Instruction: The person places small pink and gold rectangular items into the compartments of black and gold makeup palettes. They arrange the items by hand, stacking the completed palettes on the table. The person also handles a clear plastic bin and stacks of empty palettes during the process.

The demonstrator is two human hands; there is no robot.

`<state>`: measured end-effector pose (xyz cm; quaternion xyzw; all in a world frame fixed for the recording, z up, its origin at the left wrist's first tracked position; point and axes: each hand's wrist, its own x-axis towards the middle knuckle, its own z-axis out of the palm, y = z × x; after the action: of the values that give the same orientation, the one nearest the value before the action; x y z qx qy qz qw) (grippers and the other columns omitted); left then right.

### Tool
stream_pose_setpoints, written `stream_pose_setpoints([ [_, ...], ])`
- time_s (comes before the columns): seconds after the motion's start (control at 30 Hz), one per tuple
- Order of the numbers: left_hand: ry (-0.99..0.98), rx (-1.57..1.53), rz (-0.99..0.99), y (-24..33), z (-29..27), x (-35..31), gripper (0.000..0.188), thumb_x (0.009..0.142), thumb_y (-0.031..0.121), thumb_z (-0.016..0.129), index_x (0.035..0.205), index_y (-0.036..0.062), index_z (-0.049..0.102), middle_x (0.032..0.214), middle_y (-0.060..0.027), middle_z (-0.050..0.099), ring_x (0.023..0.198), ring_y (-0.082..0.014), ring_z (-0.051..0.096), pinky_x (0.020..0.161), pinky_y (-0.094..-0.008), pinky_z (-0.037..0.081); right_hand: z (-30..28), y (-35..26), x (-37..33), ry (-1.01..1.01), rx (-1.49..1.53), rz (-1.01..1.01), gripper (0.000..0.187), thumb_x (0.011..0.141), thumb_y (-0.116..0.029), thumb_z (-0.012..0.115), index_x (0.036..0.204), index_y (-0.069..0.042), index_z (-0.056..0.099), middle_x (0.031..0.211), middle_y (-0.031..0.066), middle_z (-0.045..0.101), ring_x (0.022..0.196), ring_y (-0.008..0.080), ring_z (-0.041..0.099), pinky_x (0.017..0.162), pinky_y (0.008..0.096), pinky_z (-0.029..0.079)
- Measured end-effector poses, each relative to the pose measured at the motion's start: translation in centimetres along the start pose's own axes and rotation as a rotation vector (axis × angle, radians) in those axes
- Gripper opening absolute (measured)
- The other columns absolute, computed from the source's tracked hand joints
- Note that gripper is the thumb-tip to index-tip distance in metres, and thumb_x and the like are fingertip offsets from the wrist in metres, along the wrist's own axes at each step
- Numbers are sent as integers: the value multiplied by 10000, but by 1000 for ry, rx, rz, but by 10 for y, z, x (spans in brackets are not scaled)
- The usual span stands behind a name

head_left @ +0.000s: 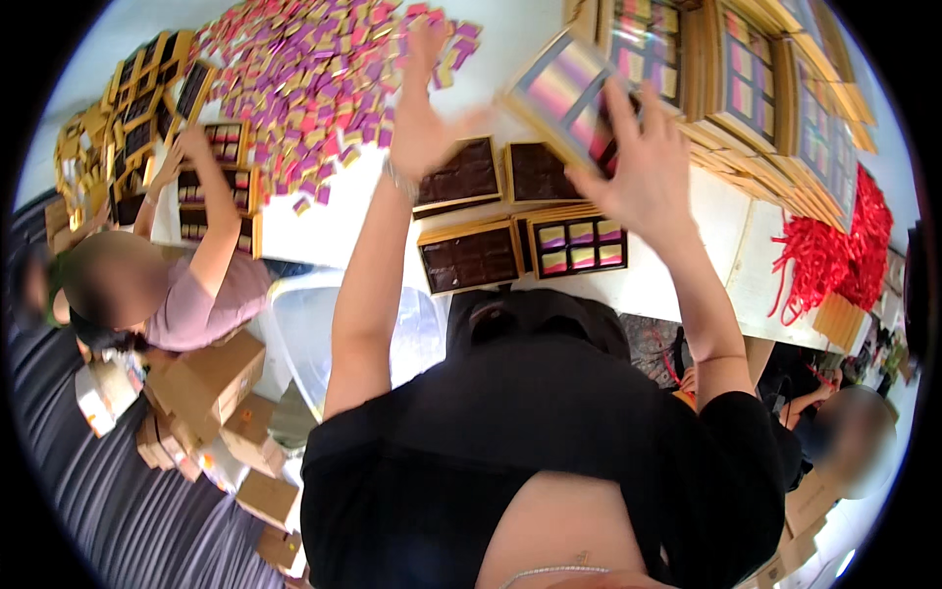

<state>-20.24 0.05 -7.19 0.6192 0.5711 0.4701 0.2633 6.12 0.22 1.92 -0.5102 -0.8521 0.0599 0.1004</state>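
The right hand [643, 162] grasps a flat rectangular gift box [564, 93] by its near right corner, the grip closed on it with fingers spread over the lid. The box has a gold frame and a glossy window lid — pink, purple and yellow stripes show through it — and it is held tilted above the far middle of the white bench [334, 221].

The left hand [422, 118] is released, fingers extended, reaching toward the heap of small pink, purple and gold packets [314, 88] on the far left.

Below the hands lie four open trays: three dark and unfilled [471, 257], one holding coloured packets [579, 245]. Stacked finished boxes [756, 79] stand far right, beside red ribbon [834, 250].
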Motion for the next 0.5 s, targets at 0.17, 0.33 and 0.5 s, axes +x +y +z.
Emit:
stream_pose_setpoints([
  [0.17,92,123,-558,-142,-27,41,682,799,379,763,1310,12,499,1307,-159,573,1199,-290,551,907,-366,495,13,-61,36,268,18,-7,784,704,-329,719,1356,28,470,1419,278,414,1199,427,473,893,545,419],
  [0.33,104,-1304,-662,-12,75,34,428,1003,376,502,1265,39,534,1192,-52,607,1126,-202,560,867,-402,514,88,-59,59,403,-179,-60,467,774,-173,625,1181,56,600,1287,264,538,1209,449,458,943,605,342],
  [0.5,28,-1036,-570,37,59,55,325,1010,231,509,1249,12,530,1109,-90,648,935,-198,645,774,-333,553,51,-54,60,207,-28,-117,606,799,-312,671,1276,39,543,1398,223,479,1316,405,406,1029,609,288],
])
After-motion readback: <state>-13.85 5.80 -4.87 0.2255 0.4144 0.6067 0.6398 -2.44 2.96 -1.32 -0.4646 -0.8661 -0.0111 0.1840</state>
